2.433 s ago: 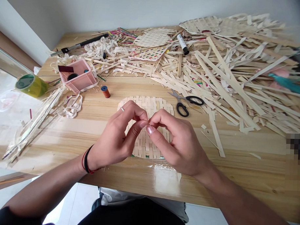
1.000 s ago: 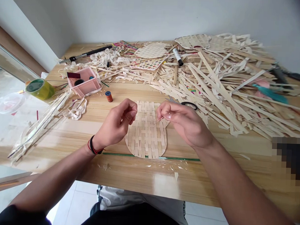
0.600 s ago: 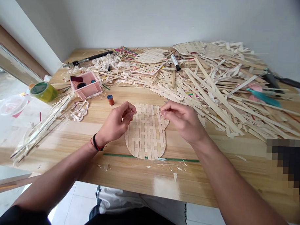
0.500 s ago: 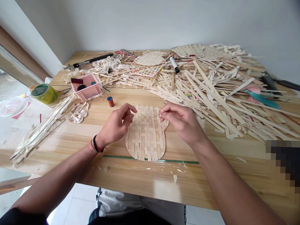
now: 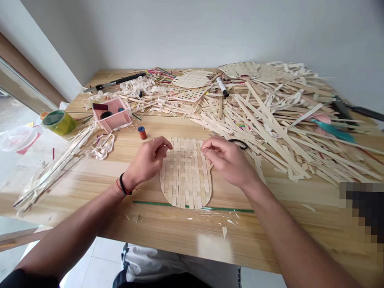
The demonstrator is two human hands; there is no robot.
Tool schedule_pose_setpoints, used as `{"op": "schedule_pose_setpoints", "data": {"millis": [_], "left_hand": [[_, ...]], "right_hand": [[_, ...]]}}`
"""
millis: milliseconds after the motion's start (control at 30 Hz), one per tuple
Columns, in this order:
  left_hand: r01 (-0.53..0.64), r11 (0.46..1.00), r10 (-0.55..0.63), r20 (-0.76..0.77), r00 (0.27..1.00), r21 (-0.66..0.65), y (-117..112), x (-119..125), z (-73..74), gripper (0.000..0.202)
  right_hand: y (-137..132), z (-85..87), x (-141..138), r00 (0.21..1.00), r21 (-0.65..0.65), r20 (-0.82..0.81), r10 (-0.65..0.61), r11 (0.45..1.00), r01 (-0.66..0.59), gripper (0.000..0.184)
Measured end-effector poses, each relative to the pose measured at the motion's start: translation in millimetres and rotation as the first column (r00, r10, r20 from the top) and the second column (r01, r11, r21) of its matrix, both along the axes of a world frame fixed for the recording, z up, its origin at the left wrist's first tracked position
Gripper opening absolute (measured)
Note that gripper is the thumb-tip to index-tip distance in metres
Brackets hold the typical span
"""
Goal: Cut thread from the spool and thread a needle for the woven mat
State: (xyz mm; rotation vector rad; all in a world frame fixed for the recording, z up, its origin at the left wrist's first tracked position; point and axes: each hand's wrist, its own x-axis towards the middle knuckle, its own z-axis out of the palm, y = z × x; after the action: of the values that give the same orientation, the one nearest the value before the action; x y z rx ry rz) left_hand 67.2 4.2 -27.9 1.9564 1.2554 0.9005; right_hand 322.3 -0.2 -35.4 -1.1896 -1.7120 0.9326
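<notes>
A woven panel (image 5: 186,181) of pale flat strips, rounded at the bottom, lies flat on the table before me. Above its upper left edge, my left hand (image 5: 151,158) is closed in a pinch on a very thin thread (image 5: 179,154). Over the upper right edge, my right hand (image 5: 227,161) pinches a thin straight needle (image 5: 196,154) that points left and down toward the thread. Whether the thread passes through the needle is too fine to make out. A small spool of orange thread (image 5: 142,133) stands beyond my left hand.
A black scissor handle (image 5: 239,144) lies beside my right hand. Loose wood strips (image 5: 268,121) are heaped at the back right. A pink basket (image 5: 115,122), yellow-green tape roll (image 5: 58,122) and strip bundle (image 5: 55,168) sit left. A green strip (image 5: 230,209) runs under the panel.
My right hand has shifted slightly left and down, and the needle now looks brighter and tilts more steeply. The scissor handle shows more. My left hand has moved slightly left.
</notes>
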Motion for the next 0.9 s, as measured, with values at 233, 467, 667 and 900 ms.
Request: {"op": "schedule_pose_setpoints", "data": {"millis": [233,467,667,900], "left_hand": [[-0.008,1.0,0.008,-0.081,0.997,0.001,2.7,-1.1,-0.7,0.02],[-0.1,0.994,0.106,-0.151,0.983,0.047,9.4,-7.4,-0.5,0.018],[-0.131,0.989,0.142,-0.218,0.966,0.066,12.8,-11.4,-4.0,0.019],[-0.107,0.972,0.146,-0.178,0.973,0.209,6.2,-7.1,-2.7,0.017]], "right_hand": [[2.7,-5.1,4.3,0.998,-0.104,-0.007,0.066,0.992,-0.067,0.022],[4.8,-0.9,7.8,0.99,-0.022,0.131,0.044,0.999,-0.041,0.024],[3.7,-5.4,4.4,0.99,-0.099,0.136,0.035,0.995,-0.022,0.018],[-4.5,13.2,-3.8,0.85,-0.45,-0.524,-0.054,0.865,-0.223,0.027]]}}
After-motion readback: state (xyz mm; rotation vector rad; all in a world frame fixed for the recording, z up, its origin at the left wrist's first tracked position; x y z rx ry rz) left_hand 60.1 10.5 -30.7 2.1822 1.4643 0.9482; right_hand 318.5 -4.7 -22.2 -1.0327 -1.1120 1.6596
